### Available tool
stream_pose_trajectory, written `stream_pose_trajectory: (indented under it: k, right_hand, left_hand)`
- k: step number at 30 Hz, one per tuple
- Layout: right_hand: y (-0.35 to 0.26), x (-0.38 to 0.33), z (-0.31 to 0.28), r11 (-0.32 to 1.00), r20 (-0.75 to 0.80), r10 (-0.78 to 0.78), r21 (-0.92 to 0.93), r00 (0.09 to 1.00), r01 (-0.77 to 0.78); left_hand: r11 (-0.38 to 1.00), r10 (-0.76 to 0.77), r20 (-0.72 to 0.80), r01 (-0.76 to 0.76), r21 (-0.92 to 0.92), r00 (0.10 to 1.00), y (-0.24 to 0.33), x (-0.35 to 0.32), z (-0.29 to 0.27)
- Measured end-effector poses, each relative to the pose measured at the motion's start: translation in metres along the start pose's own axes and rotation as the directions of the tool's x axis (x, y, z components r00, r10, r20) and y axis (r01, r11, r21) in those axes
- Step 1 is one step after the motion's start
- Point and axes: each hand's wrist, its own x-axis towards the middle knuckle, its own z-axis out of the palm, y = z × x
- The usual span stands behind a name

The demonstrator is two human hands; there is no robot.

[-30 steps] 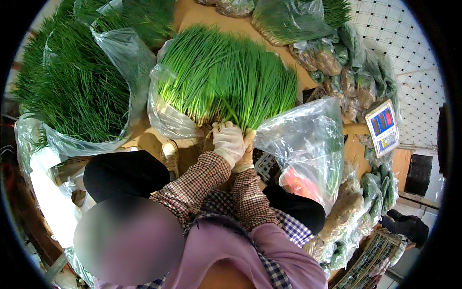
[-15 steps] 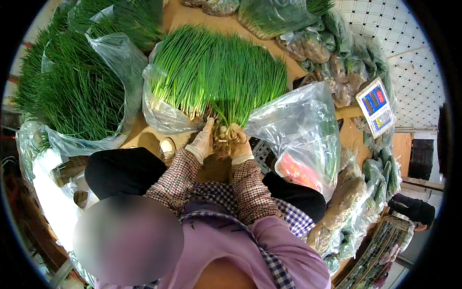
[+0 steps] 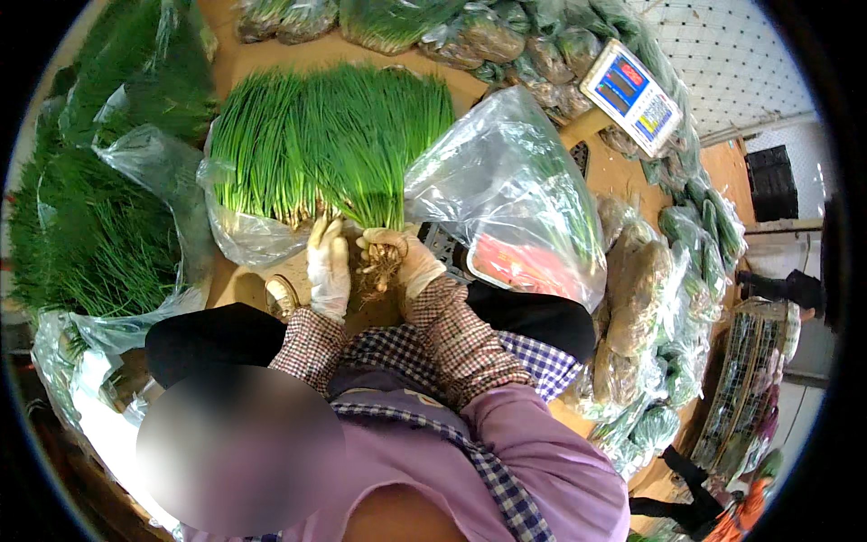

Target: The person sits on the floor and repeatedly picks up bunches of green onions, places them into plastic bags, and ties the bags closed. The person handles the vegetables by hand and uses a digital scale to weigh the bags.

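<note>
My right hand (image 3: 404, 258), in a pale glove, is wrapped round the root end of a bunch of green onions (image 3: 382, 259). The white bulbs and brown roots stick out toward me. Beside it my gloved left hand (image 3: 329, 264) is open, its fingers stretched out close to the roots of the pile. A wide pile of green onions (image 3: 307, 135) lies beyond both hands, leaves pointing away, partly on a clear plastic sheet (image 3: 257, 237). Where the held leaves end cannot be told apart from the pile.
A clear plastic bag (image 3: 488, 172) lies right of the pile, over a red and white tray (image 3: 524, 271). Behind it stands a digital scale (image 3: 632, 97). Large bagged greens (image 3: 90, 244) fill the left; bagged bunches (image 3: 641, 298) line the right. Another person (image 3: 695, 497) shows at lower right.
The view has shifted, so the pile and scale sit further left. My left hand has come off the bunch with its fingers straightened, while my right hand keeps hold of the roots.
</note>
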Motion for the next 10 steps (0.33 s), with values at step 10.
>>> stream_pose_trajectory:
  k: [10]
  right_hand:
    - [-0.065,-0.098,0.070,-0.347,0.563,-0.531,-0.826,0.633,0.443]
  left_hand:
    - [0.918,-0.179,0.486,0.323,-0.232,0.856,0.063,0.120,0.127]
